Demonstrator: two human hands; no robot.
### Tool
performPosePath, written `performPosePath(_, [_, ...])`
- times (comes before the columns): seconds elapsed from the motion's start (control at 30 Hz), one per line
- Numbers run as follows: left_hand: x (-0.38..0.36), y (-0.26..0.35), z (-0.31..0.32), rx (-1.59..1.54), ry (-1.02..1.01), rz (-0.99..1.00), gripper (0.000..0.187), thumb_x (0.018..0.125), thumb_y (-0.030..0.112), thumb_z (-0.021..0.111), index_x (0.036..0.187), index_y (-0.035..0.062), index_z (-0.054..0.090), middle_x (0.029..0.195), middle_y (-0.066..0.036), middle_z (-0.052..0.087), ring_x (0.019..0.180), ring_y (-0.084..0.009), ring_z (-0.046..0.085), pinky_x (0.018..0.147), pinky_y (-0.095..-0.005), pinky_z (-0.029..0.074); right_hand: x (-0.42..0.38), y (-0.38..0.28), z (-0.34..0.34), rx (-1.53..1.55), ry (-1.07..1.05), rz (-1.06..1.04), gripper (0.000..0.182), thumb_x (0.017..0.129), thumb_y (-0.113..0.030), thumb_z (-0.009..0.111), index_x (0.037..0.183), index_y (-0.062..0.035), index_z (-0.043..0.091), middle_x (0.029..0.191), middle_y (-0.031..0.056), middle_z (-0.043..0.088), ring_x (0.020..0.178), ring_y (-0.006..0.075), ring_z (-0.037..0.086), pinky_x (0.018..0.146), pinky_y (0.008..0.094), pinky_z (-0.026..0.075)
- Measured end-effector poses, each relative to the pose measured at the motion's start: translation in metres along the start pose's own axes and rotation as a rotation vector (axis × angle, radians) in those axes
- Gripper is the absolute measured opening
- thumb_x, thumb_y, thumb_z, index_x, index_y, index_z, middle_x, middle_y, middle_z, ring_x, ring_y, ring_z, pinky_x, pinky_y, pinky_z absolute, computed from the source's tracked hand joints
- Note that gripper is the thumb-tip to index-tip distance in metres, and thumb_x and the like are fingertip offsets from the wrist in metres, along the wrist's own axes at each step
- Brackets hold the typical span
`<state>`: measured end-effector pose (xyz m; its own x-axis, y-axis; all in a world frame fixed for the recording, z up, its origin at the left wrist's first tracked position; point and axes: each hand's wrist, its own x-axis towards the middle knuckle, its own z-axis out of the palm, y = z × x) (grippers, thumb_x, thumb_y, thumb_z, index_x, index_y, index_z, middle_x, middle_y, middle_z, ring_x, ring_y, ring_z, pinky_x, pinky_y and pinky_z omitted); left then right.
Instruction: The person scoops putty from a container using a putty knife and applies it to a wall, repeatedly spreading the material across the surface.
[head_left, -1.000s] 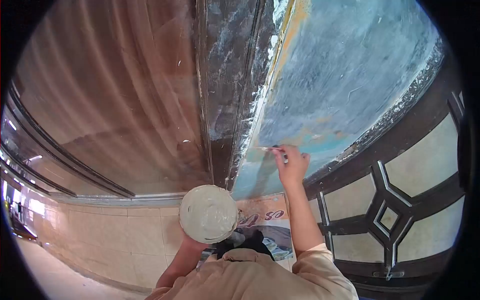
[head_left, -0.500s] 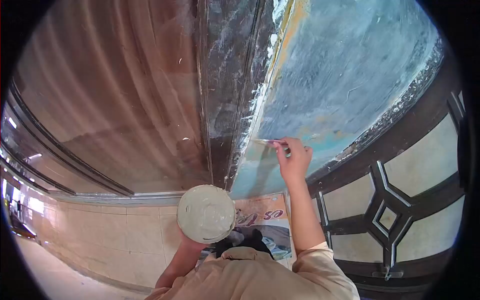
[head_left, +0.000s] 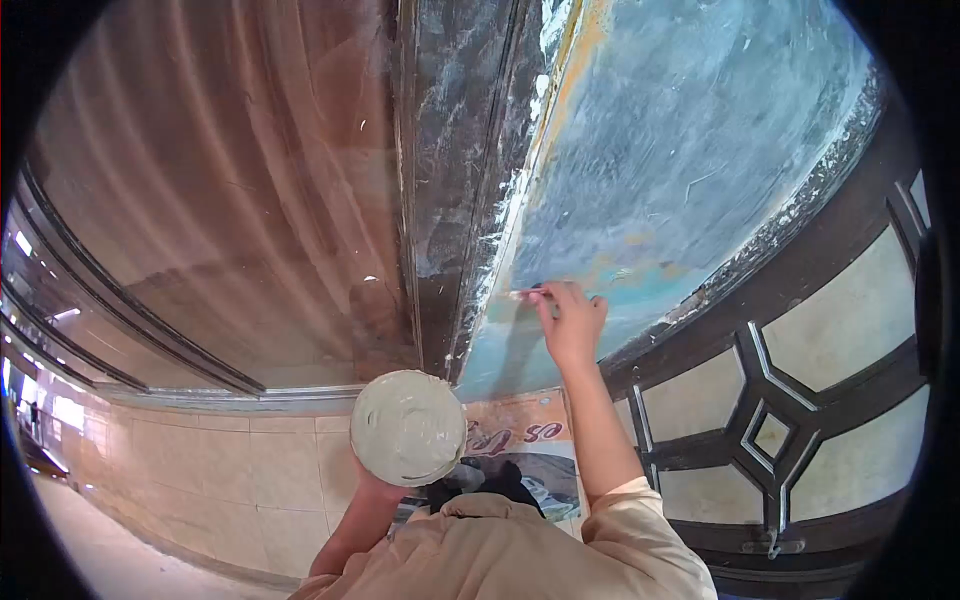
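My right hand (head_left: 572, 322) grips a putty knife (head_left: 525, 294) and presses its blade flat against the lower left part of a blue-green wall panel (head_left: 680, 150) streaked with white filler. My left hand (head_left: 372, 488) is mostly hidden under a round plate (head_left: 407, 427) that it holds up from below; the plate is smeared with pale putty. The blade's edge touches the panel close to the dark vertical frame (head_left: 450, 180).
A brown glass pane (head_left: 220, 200) fills the left side. A dark metal door with a geometric grille (head_left: 770, 420) stands at the right. Printed paper (head_left: 520, 445) lies on the floor below the panel, next to a tiled base (head_left: 230, 470).
My right hand with the knife has shifted slightly up and to the left along the panel. The plate has drifted a little left and up.
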<state>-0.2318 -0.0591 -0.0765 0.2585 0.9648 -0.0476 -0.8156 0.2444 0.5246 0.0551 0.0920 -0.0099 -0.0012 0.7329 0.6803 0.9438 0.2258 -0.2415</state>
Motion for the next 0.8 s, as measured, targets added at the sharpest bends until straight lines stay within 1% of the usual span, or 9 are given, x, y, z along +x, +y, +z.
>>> performPosePath(0.07, [-0.002, -0.001, -0.001, -0.173, -0.004, -0.035, 0.083, 0.091, 0.070, 0.038, 0.155, 0.0174, 0.031, 0.158, -0.011, 0.034, 0.143, -0.0362, 0.036, 0.115, -0.0593, 0.033, 0.004, -0.002, -0.016, -0.004, 0.033, 0.011, 0.014, 0.087, -0.026, 0.072, 0.095, -0.0161, 0.068, 0.088, 0.0010, 0.068, 0.078, 0.0220, 0.060, 0.074, 0.0401, 0.032])
performPosePath(0.2, [-0.005, 0.000, 0.001, -0.131, 0.025, -0.012, 0.081, 0.092, 0.069, 0.038, 0.154, 0.0170, 0.032, 0.158, -0.011, 0.035, 0.142, -0.0360, 0.038, 0.115, -0.0590, 0.034, -0.012, 0.005, -0.019, -0.008, 0.002, 0.012, 0.012, 0.087, -0.026, 0.071, 0.094, -0.0170, 0.067, 0.086, -0.0004, 0.067, 0.076, 0.0208, 0.060, 0.073, 0.0398, 0.033])
performPosePath(0.27, [-0.005, 0.002, 0.011, -0.786, -0.110, -0.082, 0.080, 0.093, 0.067, 0.037, 0.154, 0.0168, 0.032, 0.157, -0.011, 0.036, 0.142, -0.0362, 0.038, 0.115, -0.0587, 0.034, -0.032, 0.021, 0.007, -0.036, -0.144, -0.043, 0.010, 0.087, -0.026, 0.071, 0.089, -0.0177, 0.066, 0.083, -0.0011, 0.065, 0.075, 0.0206, 0.060, 0.072, 0.0399, 0.033])
performPosePath(0.4, [-0.004, -0.003, 0.002, -0.724, -0.061, -0.076, 0.079, 0.093, 0.067, 0.037, 0.154, 0.0168, 0.032, 0.158, -0.012, 0.035, 0.142, -0.0362, 0.038, 0.115, -0.0592, 0.034, -0.024, 0.034, 0.024, -0.111, -0.144, -0.046, 0.011, 0.088, -0.028, 0.070, 0.088, -0.0186, 0.065, 0.082, -0.0013, 0.065, 0.074, 0.0207, 0.060, 0.072, 0.0409, 0.032])
performPosePath(0.47, [-0.004, -0.005, -0.002, -0.313, -0.122, -0.008, 0.079, 0.093, 0.067, 0.036, 0.154, 0.0168, 0.032, 0.157, -0.012, 0.035, 0.142, -0.0361, 0.038, 0.115, -0.0588, 0.034, -0.001, 0.023, 0.002, -0.086, -0.101, -0.031, 0.011, 0.087, -0.028, 0.071, 0.090, -0.0176, 0.066, 0.085, -0.0012, 0.067, 0.076, 0.0212, 0.060, 0.074, 0.0414, 0.033])
performPosePath(0.53, [-0.005, 0.000, 0.007, -0.197, -0.079, 0.010, 0.079, 0.093, 0.067, 0.036, 0.154, 0.0168, 0.032, 0.157, -0.012, 0.036, 0.142, -0.0361, 0.038, 0.115, -0.0585, 0.034, 0.017, 0.011, -0.027, -0.051, 0.079, -0.039, 0.011, 0.087, -0.026, 0.071, 0.091, -0.0169, 0.067, 0.088, -0.0010, 0.068, 0.077, 0.0217, 0.061, 0.074, 0.0415, 0.033])
performPosePath(0.57, [-0.006, 0.001, 0.011, -0.082, -0.040, 0.028, 0.080, 0.093, 0.067, 0.036, 0.154, 0.0167, 0.032, 0.157, -0.012, 0.036, 0.142, -0.0361, 0.038, 0.115, -0.0583, 0.034, 0.020, 0.006, -0.039, -0.064, 0.061, -0.025, 0.011, 0.087, -0.025, 0.072, 0.092, -0.0169, 0.067, 0.090, -0.0006, 0.069, 0.077, 0.0220, 0.062, 0.074, 0.0415, 0.033])
performPosePath(0.7, [-0.007, -0.005, -0.003, -0.168, -0.102, 0.029, 0.080, 0.092, 0.068, 0.037, 0.154, 0.0172, 0.033, 0.156, -0.011, 0.037, 0.142, -0.0360, 0.039, 0.115, -0.0576, 0.035, -0.011, 0.006, -0.021, -0.057, -0.075, -0.078, 0.009, 0.087, -0.024, 0.071, 0.093, -0.0174, 0.067, 0.087, -0.0002, 0.068, 0.073, 0.0224, 0.060, 0.073, 0.0409, 0.033])
performPosePath(0.8, [-0.012, -0.007, -0.008, -0.081, 0.052, 0.005, 0.081, 0.092, 0.069, 0.039, 0.154, 0.0179, 0.033, 0.157, -0.010, 0.037, 0.142, -0.0359, 0.039, 0.115, -0.0579, 0.035, -0.035, 0.009, 0.019, -0.073, -0.242, -0.103, 0.009, 0.087, -0.024, 0.070, 0.092, -0.0177, 0.067, 0.085, -0.0003, 0.067, 0.072, 0.0224, 0.059, 0.072, 0.0406, 0.033])
